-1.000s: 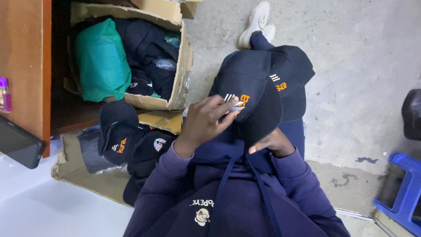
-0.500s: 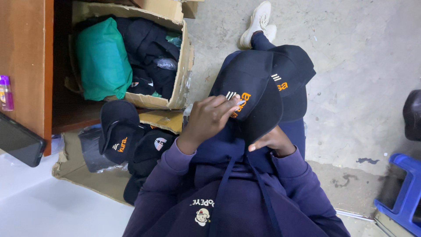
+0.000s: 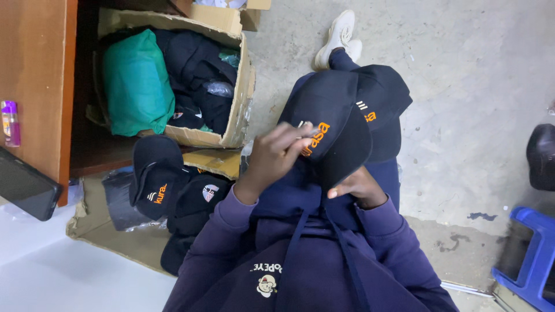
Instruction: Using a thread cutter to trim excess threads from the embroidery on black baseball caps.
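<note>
Two dark caps sit at the centre of the frame, over the person's lap. The nearer cap (image 3: 329,124), with orange embroidered lettering on its front, is held up by both hands. The left hand (image 3: 276,155) lies curled over its front at centre frame, fingers (image 3: 289,132) bent narrow and pressing right at the lettering, where a small pale thread or tag pokes out; whether they pinch it I cannot tell. The right hand (image 3: 357,188) sits under the brim, lower centre, mostly hidden, gripping the cap from below. A second cap (image 3: 381,110) lies just behind the first, towards upper right, touching it.

Against the frame a second ago, little has moved: the left hand has crept slightly up the lettering and the fingers have bunched closer, while the right hand and both caps keep their places. That reads as fine work on the embroidery carrying on, not a new grasp.

Outward, more dark caps (image 3: 156,173) lie piled at left centre on flattened cardboard. Above them, upper left, an open cardboard box (image 3: 234,124) holds dark cloth and a green bag (image 3: 136,86). A wooden panel (image 3: 37,69) runs down the left edge, and a blue stool (image 3: 532,254) shows at lower right on the concrete floor (image 3: 462,69).
</note>
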